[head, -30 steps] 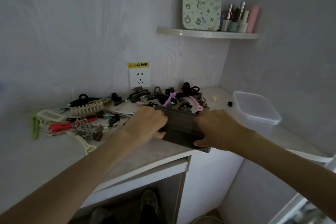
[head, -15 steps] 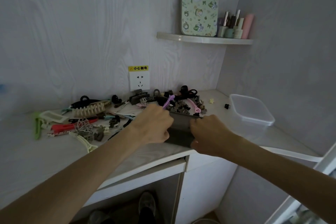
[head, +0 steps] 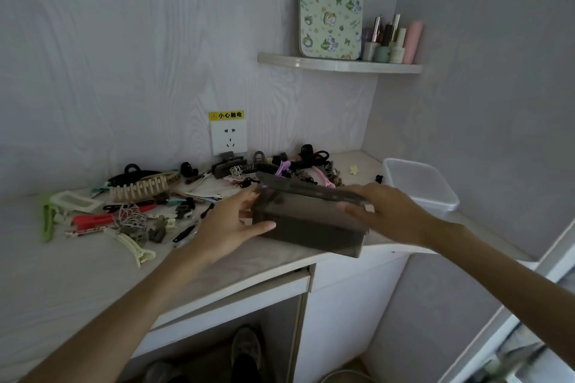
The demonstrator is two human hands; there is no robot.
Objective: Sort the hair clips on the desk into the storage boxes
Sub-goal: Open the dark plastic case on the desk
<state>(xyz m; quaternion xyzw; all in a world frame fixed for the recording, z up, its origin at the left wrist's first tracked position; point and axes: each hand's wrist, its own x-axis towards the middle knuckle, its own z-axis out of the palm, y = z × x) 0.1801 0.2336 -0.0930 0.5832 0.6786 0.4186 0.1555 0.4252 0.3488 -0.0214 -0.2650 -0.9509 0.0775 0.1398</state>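
A dark smoky storage box [head: 308, 227] stands at the desk's front edge. My left hand [head: 230, 224] grips its left end, thumb along the front wall. My right hand [head: 385, 208] holds the right end of the box lid [head: 311, 188], which sits tilted above the box. Several hair clips lie scattered on the desk to the left, among them a beige claw clip [head: 140, 188], a red clip [head: 93, 220], a green clip [head: 46, 221] and a cream clip [head: 133, 246]. More small clips [head: 298, 165] are piled behind the dark box.
A clear plastic storage box [head: 420, 183] stands in the desk's right corner by the wall. A wall socket [head: 229, 137] is above the clips. A corner shelf [head: 339, 64] holds a patterned tin and cosmetics. A bare stretch of the desk top [head: 62, 283] lies front left.
Both hands were bunched over the top of the dark box. They have spread to its two ends, and the lid now sits tilted above the box.
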